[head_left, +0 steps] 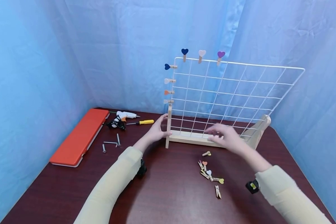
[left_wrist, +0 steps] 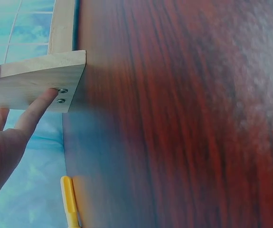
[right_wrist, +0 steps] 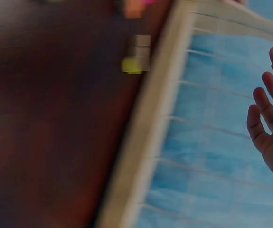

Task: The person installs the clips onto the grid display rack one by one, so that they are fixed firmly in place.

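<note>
My left hand [head_left: 156, 132] grips the wooden left side panel [head_left: 169, 119] of a stand, thumb on one face and fingers on the other. In the left wrist view, one fingertip rests beside two screw heads [left_wrist: 61, 100] on that panel. A white wire grid [head_left: 257, 65] stands tilted in the stand's base bar [head_left: 190, 140]. Three heart clothespins, one of them purple [head_left: 221, 55], sit on its top edge; several more, including an orange one [head_left: 168, 92], line its left edge. My right hand [head_left: 226, 136] hovers before the grid's lower part, holding nothing, fingers loosely bent.
Loose heart clothespins [head_left: 217, 192] lie on the table [head_left: 156, 186] in front of the stand. To the left are a red case [head_left: 79, 137], a glue gun [head_left: 126, 115], a yellow screwdriver [head_left: 146, 122], bolts [head_left: 118, 140] and a hex key [head_left: 110, 142]. Blue curtains [head_left: 114, 56] surround the table.
</note>
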Motion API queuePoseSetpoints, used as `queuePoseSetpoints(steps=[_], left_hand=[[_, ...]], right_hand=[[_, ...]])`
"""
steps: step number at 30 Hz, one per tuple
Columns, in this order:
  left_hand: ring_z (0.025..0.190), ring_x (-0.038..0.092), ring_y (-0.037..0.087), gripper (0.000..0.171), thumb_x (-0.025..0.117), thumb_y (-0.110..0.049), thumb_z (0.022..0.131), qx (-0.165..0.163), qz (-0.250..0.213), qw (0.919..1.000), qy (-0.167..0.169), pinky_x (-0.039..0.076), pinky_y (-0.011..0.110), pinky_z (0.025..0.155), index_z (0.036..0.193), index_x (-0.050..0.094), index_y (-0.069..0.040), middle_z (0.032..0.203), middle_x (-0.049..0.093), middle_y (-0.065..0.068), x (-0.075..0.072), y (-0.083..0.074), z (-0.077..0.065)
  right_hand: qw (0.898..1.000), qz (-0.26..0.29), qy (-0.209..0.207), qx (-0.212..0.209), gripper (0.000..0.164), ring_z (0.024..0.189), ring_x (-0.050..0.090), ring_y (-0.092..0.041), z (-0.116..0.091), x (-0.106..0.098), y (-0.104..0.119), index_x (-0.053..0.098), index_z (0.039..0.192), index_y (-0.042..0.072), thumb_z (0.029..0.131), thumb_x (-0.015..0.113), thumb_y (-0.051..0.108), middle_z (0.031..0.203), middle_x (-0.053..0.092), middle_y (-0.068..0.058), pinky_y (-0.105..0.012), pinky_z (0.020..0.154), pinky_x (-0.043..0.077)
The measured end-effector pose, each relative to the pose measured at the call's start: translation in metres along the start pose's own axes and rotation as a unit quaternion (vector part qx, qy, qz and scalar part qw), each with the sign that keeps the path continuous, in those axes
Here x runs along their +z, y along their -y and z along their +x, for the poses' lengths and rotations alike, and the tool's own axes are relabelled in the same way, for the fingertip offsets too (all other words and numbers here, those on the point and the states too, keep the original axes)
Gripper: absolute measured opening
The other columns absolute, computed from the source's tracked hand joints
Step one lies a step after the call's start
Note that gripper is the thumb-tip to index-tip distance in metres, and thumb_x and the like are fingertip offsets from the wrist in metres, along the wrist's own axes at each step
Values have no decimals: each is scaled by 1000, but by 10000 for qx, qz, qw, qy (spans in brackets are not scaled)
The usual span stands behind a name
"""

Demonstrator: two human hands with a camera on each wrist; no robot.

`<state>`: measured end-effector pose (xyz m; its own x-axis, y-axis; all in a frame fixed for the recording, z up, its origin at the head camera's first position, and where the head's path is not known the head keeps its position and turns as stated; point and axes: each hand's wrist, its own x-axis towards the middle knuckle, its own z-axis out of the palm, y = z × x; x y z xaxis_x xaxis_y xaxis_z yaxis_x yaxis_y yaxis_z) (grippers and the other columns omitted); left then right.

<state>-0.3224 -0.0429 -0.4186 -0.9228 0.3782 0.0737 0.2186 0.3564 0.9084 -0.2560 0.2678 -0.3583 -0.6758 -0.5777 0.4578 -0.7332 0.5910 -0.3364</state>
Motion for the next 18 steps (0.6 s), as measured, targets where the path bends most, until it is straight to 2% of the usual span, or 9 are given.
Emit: queuePoseSetpoints(steps=[4,7,12,18], left_hand=[[120,42,26,86,74,-23,73,12,55,9999,-145,44,40,89,140,21,-28,139,33,2,1,7,4],[118,44,26,85,74,-21,73,41,-42,9998,-183,47,40,85,140,22,-28,138,34,2,1,7,3],[118,45,27,85,74,-20,73,6,-95,9998,-200,49,38,82,140,22,-29,139,33,3,2,6,0],[119,44,31,86,74,-20,72,77,-189,9997,-155,49,37,80,140,21,-29,139,32,3,4,8,1]], right_hand=[[9973,149,680,253,27,73,55,-10,-33,35,-26,64,102,18,76,71,19,90,61,9,-26,59,46],[9944,45,989,368,27,78,56,-8,-48,51,-38,66,103,18,76,70,18,94,62,11,-25,64,46],[9942,-121,1032,293,24,86,57,-4,-57,62,-47,67,97,20,74,71,13,95,62,12,-26,70,47],[9949,-297,859,433,15,72,55,-6,-58,67,-46,64,80,24,73,72,14,80,60,14,-25,62,45]])
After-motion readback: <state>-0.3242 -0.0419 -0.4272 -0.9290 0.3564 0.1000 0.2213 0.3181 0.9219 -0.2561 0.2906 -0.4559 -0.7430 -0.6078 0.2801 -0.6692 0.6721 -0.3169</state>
